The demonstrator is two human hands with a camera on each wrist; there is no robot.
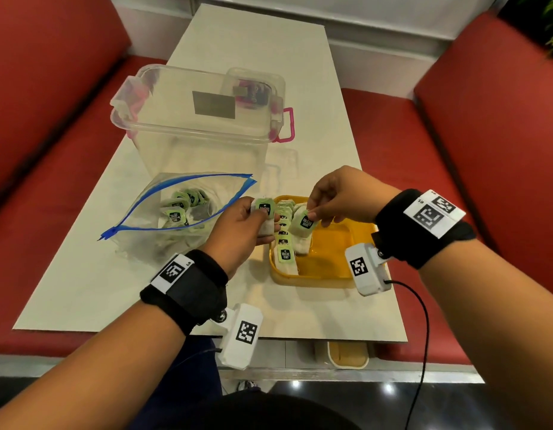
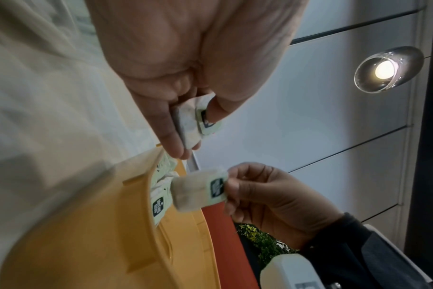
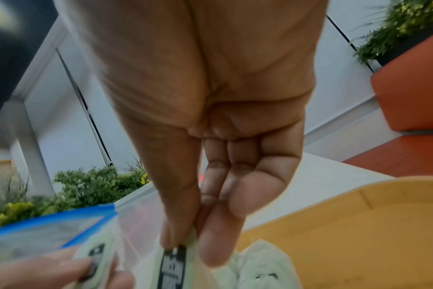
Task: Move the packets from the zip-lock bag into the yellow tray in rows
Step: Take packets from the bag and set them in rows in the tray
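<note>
Packets: one (image 1: 303, 224) pinched in right hand (image 1: 340, 197) fingers above the yellow tray (image 1: 331, 243) beside its started row; another (image 1: 264, 212) gripped by left hand (image 1: 238, 231); more remain in zip-lock bag (image 1: 176, 209); next, lowering it against the row.

Cream table (image 1: 92, 283): a clear lidded container (image 1: 204, 119) stands toward the far edge; an open zip-lock bag (image 1: 163, 225) lies mid-left; the yellow tray (image 1: 325, 271) sits by the right edge.

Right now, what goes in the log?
left hand: holds tea bag | right hand: pinches tea bag over yellow tray | zip-lock bag: open
</note>
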